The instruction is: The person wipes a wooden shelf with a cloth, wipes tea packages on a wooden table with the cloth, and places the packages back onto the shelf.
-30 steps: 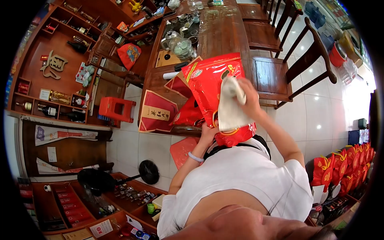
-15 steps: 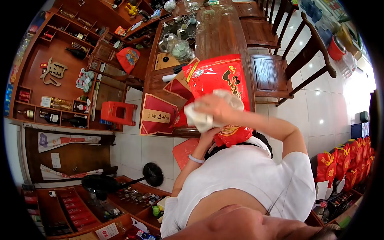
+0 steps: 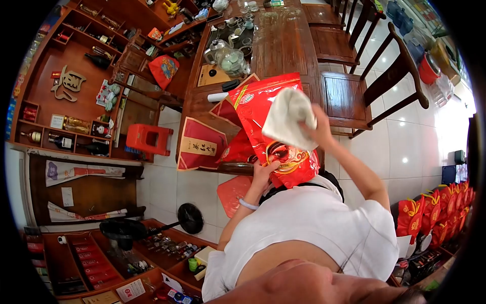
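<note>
Head view: the left hand [image 3: 262, 175] pinched the lower left edge of a shiny red pouch [image 3: 254, 121], thumb on top, while the right hand [image 3: 316, 129], its elbow bent, clutched a white cloth [image 3: 286, 115] over the pouch's front. The pouch lay tilted between the person's waist and the counter [image 3: 281, 45]. A flat maroon carton [image 3: 191, 158] read 英红九, its last character unclear; the cloth covered the pouch's middle. Glass teaware [image 3: 233, 61] stood farther back, a wooden chair [image 3: 344, 95] to the right.

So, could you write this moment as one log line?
left hand: gripping bag by its lower side | right hand: holding cloth over bag front | bag: red, partly hidden by cloth
</note>
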Demonstrator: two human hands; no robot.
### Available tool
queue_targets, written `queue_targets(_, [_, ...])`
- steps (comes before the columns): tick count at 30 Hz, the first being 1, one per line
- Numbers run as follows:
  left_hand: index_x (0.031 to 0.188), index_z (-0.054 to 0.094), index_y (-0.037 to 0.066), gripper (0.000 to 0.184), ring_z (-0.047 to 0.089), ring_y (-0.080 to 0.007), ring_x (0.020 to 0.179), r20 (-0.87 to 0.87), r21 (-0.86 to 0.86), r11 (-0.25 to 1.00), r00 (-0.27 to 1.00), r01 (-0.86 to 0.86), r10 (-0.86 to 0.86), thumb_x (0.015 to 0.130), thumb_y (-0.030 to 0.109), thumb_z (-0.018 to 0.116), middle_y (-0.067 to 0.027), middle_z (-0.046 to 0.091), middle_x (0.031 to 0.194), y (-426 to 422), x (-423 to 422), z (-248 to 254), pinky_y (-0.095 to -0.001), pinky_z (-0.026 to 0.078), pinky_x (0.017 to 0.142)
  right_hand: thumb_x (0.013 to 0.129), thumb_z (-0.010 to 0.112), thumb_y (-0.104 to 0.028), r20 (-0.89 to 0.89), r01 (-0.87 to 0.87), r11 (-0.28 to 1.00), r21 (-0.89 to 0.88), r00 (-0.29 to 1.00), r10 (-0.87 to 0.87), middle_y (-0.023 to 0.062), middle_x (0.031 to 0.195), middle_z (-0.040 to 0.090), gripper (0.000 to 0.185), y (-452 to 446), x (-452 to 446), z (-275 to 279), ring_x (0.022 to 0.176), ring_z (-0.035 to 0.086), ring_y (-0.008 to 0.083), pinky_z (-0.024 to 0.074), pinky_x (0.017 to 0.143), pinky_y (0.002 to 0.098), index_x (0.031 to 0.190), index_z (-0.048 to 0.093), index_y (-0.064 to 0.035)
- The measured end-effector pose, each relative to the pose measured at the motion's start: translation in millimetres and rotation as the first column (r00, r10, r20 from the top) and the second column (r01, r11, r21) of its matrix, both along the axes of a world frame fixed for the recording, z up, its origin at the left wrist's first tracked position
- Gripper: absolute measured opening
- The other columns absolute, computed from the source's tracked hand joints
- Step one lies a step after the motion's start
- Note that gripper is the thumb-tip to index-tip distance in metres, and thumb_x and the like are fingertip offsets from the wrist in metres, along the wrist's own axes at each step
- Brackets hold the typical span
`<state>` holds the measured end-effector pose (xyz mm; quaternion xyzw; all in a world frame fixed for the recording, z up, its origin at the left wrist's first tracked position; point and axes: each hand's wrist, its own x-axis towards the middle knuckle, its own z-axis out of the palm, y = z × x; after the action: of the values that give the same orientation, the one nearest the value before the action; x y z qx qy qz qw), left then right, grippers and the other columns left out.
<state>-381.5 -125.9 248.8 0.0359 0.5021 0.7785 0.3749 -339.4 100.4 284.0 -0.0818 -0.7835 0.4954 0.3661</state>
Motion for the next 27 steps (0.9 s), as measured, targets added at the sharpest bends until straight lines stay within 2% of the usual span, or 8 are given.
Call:
queue_targets(3, [0.103,0.053,-0.001,0.030,0.057,-0.0152,0.086,-0.020,-0.043,0.999,0.999,-0.031,0.030,0.074,0.000,0.061,-0.0071,0.058,0.099,1,0,-4,-0.0280,0.048,0.075,0.061,0.066,-0.006,0.013,-0.055,0.970,0.238,0.998,0.054,0.0162,0.095,0.053,0.041,-39,42,0,0.085,0.054,0.0313,0.0437,0.072,0.0351,0.099,0.055,-0.0025])
queue_targets(7, [0.110,0.049,0.000,0.034,0.057,-0.0176,0.090,-0.034,-0.043,0.999,0.999,0.033,-0.035,0.080,0.014,0.058,-0.0085,0.055,0.104,2,-3,-9,-0.0311,0.048,0.076,0.060,0.065,-0.005,0.020,-0.185,0.975,0.126,0.983,0.184,0.0152,0.090,0.055,0.034,-58,59,13,0.082,0.055,0.0292,0.0447,0.068,0.0344,0.093,0.057,-0.0038])
queue_targets(10, [0.104,0.052,-0.001,0.028,0.057,-0.0151,0.087,-0.006,-0.025,1.000,1.000,0.012,-0.012,0.078,0.006,0.059,-0.0067,0.057,0.100,6,-2,-3,-0.0280,0.048,0.075,0.060,0.065,-0.004,0.035,-0.211,0.935,0.284,0.977,0.209,0.0136,0.088,0.056,0.035,-54,56,14,0.081,0.055,0.0299,0.0451,0.068,0.0345,0.094,0.057,-0.0046])
queue_targets(16, [0.105,0.052,-0.001,0.034,0.057,-0.0162,0.086,-0.113,-0.095,0.993,0.990,0.069,-0.079,0.073,0.002,0.063,-0.0077,0.057,0.100,0,-4,-3,-0.0298,0.048,0.077,0.071,0.061,-0.003,0.098,0.280,0.906,-0.317,0.960,-0.262,0.0103,0.086,0.058,0.028,0,8,-46,0.079,0.056,0.0175,0.0434,0.070,0.0287,0.098,0.053,-0.0012])
queue_targets(18, [0.105,0.052,-0.002,0.038,0.057,-0.0161,0.085,-0.109,-0.114,0.993,0.993,0.041,-0.053,0.069,-0.002,0.064,-0.0080,0.057,0.100,1,-2,9,-0.0300,0.047,0.078,0.073,0.061,-0.006,0.132,0.327,0.882,-0.341,0.945,-0.299,0.0106,0.085,0.060,0.027,17,-4,-82,0.080,0.057,0.0197,0.0435,0.072,0.0301,0.098,0.053,-0.0023])
queue_targets(20, [0.098,0.055,-0.002,0.031,0.056,-0.0141,0.082,-0.116,-0.080,0.995,0.991,0.052,-0.061,0.068,-0.003,0.065,-0.0061,0.058,0.094,2,1,21,-0.0270,0.047,0.074,0.078,0.058,-0.020,0.267,0.312,0.903,-0.296,0.935,-0.235,0.0125,0.088,0.059,0.027,23,-8,-115,0.082,0.057,0.0207,0.0435,0.072,0.0312,0.099,0.053,-0.0028])
queue_targets(21, [0.098,0.055,-0.002,0.031,0.056,-0.0141,0.082,-0.118,-0.079,0.996,0.992,0.043,-0.052,0.068,-0.003,0.065,-0.0061,0.058,0.094,2,1,24,-0.0270,0.047,0.074,0.082,0.051,-0.033,0.527,0.340,0.919,-0.202,0.828,-0.190,0.0120,0.090,0.060,0.035,23,-11,-93,0.082,0.057,0.0199,0.0437,0.072,0.0312,0.099,0.053,-0.0033])
queue_targets(27, [0.104,0.052,-0.002,0.036,0.056,-0.0153,0.086,-0.075,-0.067,0.989,0.988,0.133,-0.138,0.069,-0.003,0.063,-0.0075,0.057,0.098,4,9,30,-0.0294,0.047,0.077,0.082,0.049,-0.033,0.545,0.096,0.917,-0.387,0.826,0.143,0.0118,0.093,0.059,0.037,-21,12,-143,0.083,0.057,0.0180,0.0445,0.073,0.0302,0.100,0.053,-0.0009])
